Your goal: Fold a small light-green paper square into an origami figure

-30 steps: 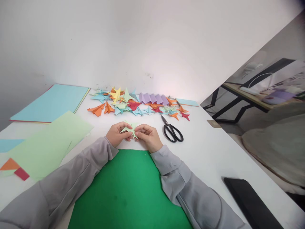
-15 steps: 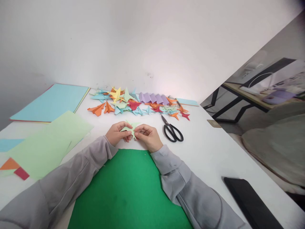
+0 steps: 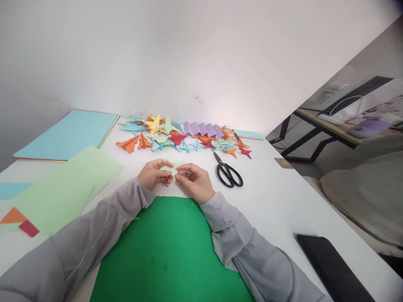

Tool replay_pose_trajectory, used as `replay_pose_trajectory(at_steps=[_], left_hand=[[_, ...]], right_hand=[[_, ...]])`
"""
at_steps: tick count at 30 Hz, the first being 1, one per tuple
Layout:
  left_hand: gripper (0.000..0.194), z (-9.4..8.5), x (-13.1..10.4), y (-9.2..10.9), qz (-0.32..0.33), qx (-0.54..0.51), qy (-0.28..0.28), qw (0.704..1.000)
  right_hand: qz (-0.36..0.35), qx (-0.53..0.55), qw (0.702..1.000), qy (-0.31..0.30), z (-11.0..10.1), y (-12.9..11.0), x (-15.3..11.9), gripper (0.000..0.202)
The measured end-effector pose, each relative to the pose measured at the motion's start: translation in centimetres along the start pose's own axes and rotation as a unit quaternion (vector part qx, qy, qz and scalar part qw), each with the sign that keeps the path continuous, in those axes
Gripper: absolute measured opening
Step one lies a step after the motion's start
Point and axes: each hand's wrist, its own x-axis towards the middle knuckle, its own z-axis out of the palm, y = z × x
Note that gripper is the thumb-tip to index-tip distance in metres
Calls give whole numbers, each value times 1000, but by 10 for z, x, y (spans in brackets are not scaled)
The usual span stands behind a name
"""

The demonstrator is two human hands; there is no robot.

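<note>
A small folded light-green paper plane [image 3: 174, 170] with pointed tips is held up between my two hands, above the white table. My left hand [image 3: 154, 173] pinches its left side between thumb and fingers. On the other side, my right hand [image 3: 196, 180] grips the right part with thumb and forefinger. Fingers cover part of the paper's edges. Just beyond the far edge of a green sheet [image 3: 173, 247], both hands stay close together. Black-handled scissors [image 3: 228, 171] lie to the right of my right hand, partly spread.
Behind my hands lie many folded paper planes [image 3: 154, 124] in several colours and a pleated purple paper [image 3: 203, 129]. Left are light-green sheets [image 3: 66, 188], a blue sheet stack [image 3: 67, 134] and orange and red scraps [image 3: 29, 228]. A black flat object [image 3: 330, 264] lies at right.
My fingers have shifted slightly on the light-green paper, and its near points look turned a little. Both hands stay in nearly the same place.
</note>
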Motion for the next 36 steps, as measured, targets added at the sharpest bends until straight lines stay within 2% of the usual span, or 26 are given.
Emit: replay_pose_trajectory(at_steps=[8,18,22,29,36], left_hand=[[31,-1,1,1,-3,10,15,1000],[26,-2,2,0,-4,2,6,1000],[27,-2,3,-1,-2,2,5,1000],[29,-1,3,-3,19,21,5,1000],[33,0,1,-5,32,25,10,999]], right_hand=[[-69,-109,991,42,0,0,-3,21],[-94,-138,984,64,1,-2,-3,18],[-79,-115,988,65,0,-2,-3,19],[12,-6,1000,-5,-4,-3,0,27],[-24,-46,999,15,-4,1,0,22]])
